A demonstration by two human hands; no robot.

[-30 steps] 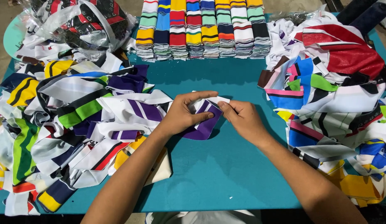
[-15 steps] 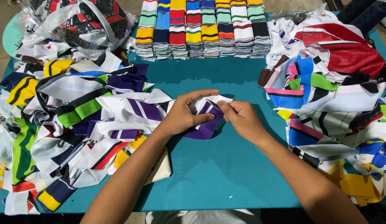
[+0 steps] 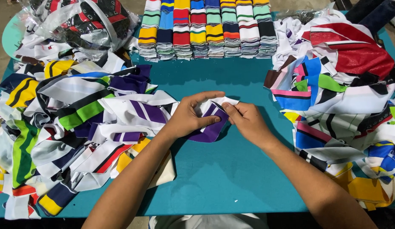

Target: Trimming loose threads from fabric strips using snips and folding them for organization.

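Teal flat work table [image 3: 231, 182] carries everything. Left side: big loose heap of striped knit fabric strips [image 3: 66, 127], white, purple, green, yellow, navy, spilling toward centre. Right side: second loose heap of mixed fabric pieces [image 3: 341, 101], red, blue, white, pink, yellow. Far edge: neat row of folded striped fabric stacks [image 3: 206, 29], many colours, side by side. Far left corner: clear plastic bag of dark and red cloth [image 3: 83, 21].

Centre of table, between the heaps: small purple-and-white striped fabric piece [image 3: 212, 123], lying flat-ish on the table, long axis running roughly from near-left to far-right, white end pointing away toward the stacks. It sits directly between both hands, so neither is clearly nearer; both touch it.

Left hand [image 3: 187, 118]: fingers curled over the piece's left part, thumb and fingers closed together on the cloth, pinning and pinching it. Right hand [image 3: 248, 123]: thumb and forefinger pinched tight on the piece's right edge near the white end, other fingers tucked. Fingertips of both hands nearly meet over the cloth. Piece lies just beside the left heap's edge, well apart from the right heap.
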